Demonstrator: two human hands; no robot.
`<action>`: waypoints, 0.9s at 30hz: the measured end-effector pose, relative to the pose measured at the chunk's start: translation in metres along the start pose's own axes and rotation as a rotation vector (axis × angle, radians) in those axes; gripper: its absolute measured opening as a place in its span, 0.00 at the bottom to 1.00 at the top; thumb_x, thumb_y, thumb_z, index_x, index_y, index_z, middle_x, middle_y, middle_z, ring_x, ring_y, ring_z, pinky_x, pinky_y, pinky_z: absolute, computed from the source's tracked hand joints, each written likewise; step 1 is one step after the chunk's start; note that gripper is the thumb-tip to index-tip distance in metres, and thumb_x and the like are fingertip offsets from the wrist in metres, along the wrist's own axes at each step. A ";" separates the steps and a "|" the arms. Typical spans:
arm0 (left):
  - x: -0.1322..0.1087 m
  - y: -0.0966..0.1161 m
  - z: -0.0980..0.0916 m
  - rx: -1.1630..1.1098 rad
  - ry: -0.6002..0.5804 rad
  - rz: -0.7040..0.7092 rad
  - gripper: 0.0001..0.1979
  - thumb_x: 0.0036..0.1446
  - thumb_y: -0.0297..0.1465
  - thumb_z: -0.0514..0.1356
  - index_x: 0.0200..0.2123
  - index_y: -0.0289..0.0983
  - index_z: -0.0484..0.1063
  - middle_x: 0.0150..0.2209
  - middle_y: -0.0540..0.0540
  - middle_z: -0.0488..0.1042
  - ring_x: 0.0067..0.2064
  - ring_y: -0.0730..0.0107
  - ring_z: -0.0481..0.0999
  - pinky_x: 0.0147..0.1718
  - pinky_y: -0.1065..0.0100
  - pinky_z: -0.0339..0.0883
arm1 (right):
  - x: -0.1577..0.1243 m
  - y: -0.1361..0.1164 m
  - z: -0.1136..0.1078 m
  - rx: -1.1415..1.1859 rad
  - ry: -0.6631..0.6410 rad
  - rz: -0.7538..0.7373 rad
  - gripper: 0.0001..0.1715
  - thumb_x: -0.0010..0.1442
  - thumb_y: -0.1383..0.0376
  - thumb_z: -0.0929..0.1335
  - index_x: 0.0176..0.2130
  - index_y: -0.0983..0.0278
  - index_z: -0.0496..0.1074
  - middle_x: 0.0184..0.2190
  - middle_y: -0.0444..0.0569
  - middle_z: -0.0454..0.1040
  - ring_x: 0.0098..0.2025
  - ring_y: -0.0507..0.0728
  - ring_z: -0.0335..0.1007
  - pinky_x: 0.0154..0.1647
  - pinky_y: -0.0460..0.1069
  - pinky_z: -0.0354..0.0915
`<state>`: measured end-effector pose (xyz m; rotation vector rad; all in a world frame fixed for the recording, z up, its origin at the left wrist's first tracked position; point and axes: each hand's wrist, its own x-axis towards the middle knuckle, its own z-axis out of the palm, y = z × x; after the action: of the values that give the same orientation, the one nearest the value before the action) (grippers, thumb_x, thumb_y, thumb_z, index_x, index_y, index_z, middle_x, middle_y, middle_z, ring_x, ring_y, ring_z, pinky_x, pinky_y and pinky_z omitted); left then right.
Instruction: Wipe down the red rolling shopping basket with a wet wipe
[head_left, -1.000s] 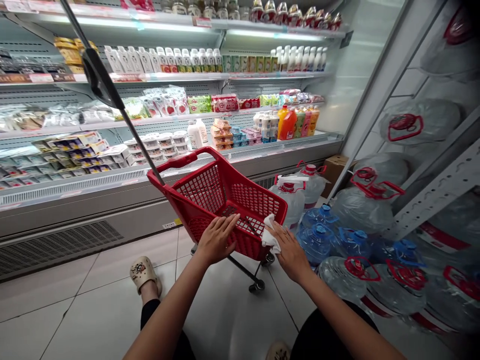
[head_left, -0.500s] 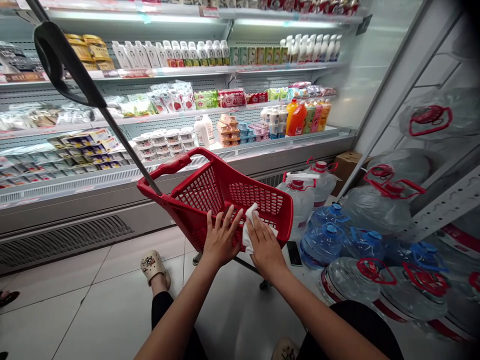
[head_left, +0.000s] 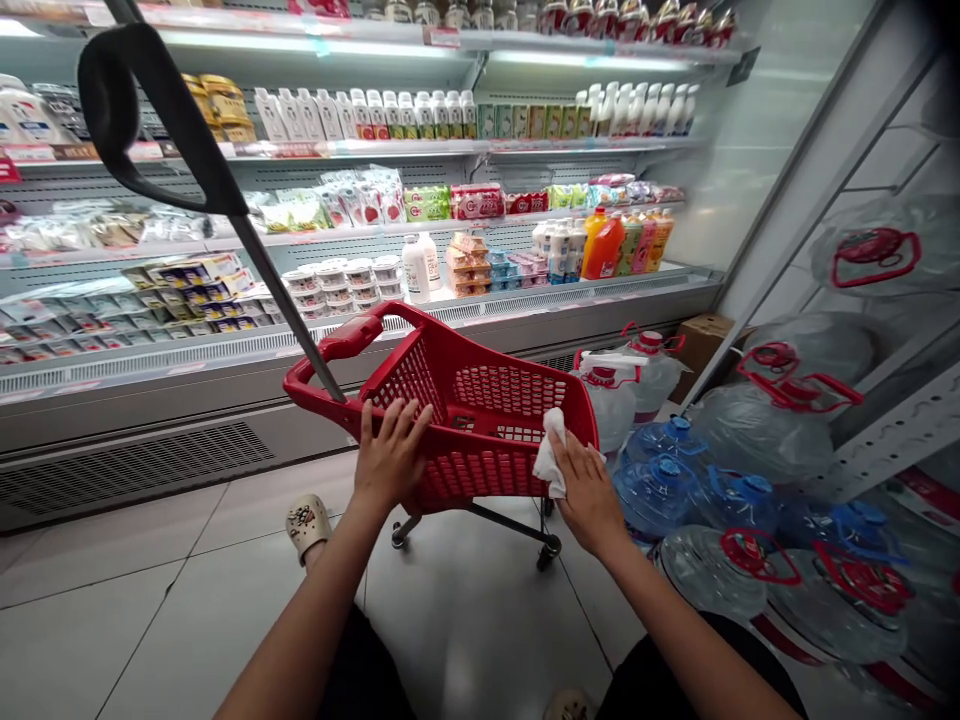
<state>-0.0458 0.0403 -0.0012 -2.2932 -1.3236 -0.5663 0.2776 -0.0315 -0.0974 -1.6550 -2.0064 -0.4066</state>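
Note:
A red plastic shopping cart (head_left: 480, 478) with perforated basket walls stands in front of me on a grey frame with wheels. My left hand (head_left: 390, 455) rests on its near rim, close to the handle end, fingers spread and holding nothing. At the opposite end of the near side, my right hand (head_left: 589, 490) presses a crumpled white cloth (head_left: 552, 455) against the basket's rim and wall. A grey pole with a dark looped grip (head_left: 169, 130) slants down to the cart's handle end. The fingertips of the right hand partly cover the cloth.
A refrigerated display case (head_left: 480, 310) full of bottles, cups and packs runs behind the cart. Large blue-capped water jugs (head_left: 664, 475) and red-handled ones (head_left: 750, 560) crowd the right side. A cardboard box (head_left: 703, 335) sits by the case's end. My beige clog (head_left: 307, 522) is on the tiled floor.
My hands have moved apart along the near rim: the left toward the handle end, the right, with the cloth, toward the far right corner. The phone on the floor is now out of sight.

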 end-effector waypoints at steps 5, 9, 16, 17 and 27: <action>0.002 0.025 0.003 -0.014 -0.032 -0.019 0.41 0.58 0.35 0.62 0.73 0.41 0.55 0.66 0.37 0.69 0.67 0.38 0.65 0.70 0.30 0.21 | 0.022 -0.026 0.011 0.028 0.035 0.038 0.49 0.70 0.65 0.59 0.76 0.62 0.25 0.78 0.56 0.40 0.77 0.66 0.42 0.74 0.68 0.47; 0.006 0.043 0.001 -0.040 -0.040 -0.018 0.46 0.60 0.31 0.59 0.77 0.43 0.41 0.73 0.38 0.58 0.69 0.41 0.62 0.70 0.31 0.20 | 0.057 -0.088 0.017 0.126 -0.019 -0.043 0.47 0.69 0.66 0.60 0.77 0.66 0.31 0.77 0.59 0.40 0.78 0.65 0.38 0.75 0.66 0.44; 0.003 0.040 -0.004 -0.002 -0.026 -0.019 0.46 0.63 0.25 0.51 0.76 0.45 0.27 0.76 0.42 0.44 0.71 0.45 0.60 0.71 0.35 0.27 | 0.075 -0.116 0.015 0.275 -0.035 -0.220 0.46 0.67 0.68 0.61 0.77 0.65 0.39 0.77 0.53 0.44 0.78 0.60 0.39 0.76 0.60 0.46; 0.001 0.038 -0.005 0.000 -0.029 -0.011 0.46 0.63 0.24 0.52 0.76 0.45 0.27 0.77 0.42 0.43 0.72 0.45 0.60 0.72 0.35 0.28 | 0.069 -0.103 0.015 0.260 -0.037 -0.236 0.48 0.66 0.69 0.61 0.77 0.63 0.38 0.77 0.51 0.44 0.77 0.60 0.39 0.76 0.60 0.46; 0.002 0.052 -0.007 -0.024 -0.012 -0.024 0.51 0.59 0.23 0.55 0.76 0.45 0.28 0.76 0.41 0.46 0.73 0.46 0.58 0.72 0.36 0.28 | 0.008 0.024 0.007 -0.016 0.010 0.011 0.54 0.65 0.70 0.62 0.76 0.57 0.27 0.78 0.48 0.39 0.76 0.63 0.46 0.75 0.64 0.49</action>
<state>-0.0004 0.0143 -0.0025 -2.3063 -1.3584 -0.5795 0.2984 -0.0158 -0.1012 -1.6695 -1.9911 -0.4277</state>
